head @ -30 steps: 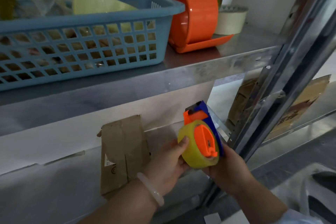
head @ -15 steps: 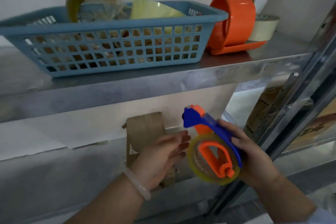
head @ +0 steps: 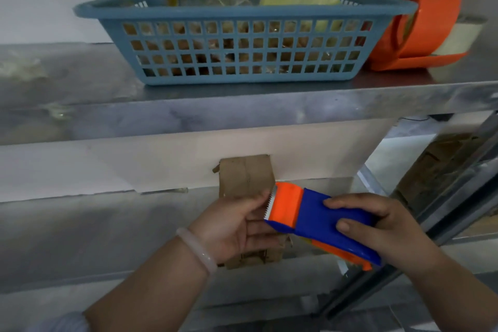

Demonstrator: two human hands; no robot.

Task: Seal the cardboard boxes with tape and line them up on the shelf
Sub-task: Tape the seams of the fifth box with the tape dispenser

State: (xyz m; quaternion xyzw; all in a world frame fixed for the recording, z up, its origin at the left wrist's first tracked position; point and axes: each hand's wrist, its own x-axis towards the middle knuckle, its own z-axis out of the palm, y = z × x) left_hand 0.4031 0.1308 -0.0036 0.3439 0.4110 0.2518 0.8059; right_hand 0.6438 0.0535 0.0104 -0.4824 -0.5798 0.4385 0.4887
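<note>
Tape dispenser (head: 320, 213) now flat in right hand (head: 388, 226), teeth beside left hand (head: 237, 226)

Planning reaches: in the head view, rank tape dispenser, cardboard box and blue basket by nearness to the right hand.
1. Tape dispenser, gripped by the right hand.
2. Cardboard box, lower shelf, left.
3. Blue basket, upper shelf, above.

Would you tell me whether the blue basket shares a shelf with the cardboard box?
No, the blue basket sits on the upper shelf, the cardboard box one below.
</note>
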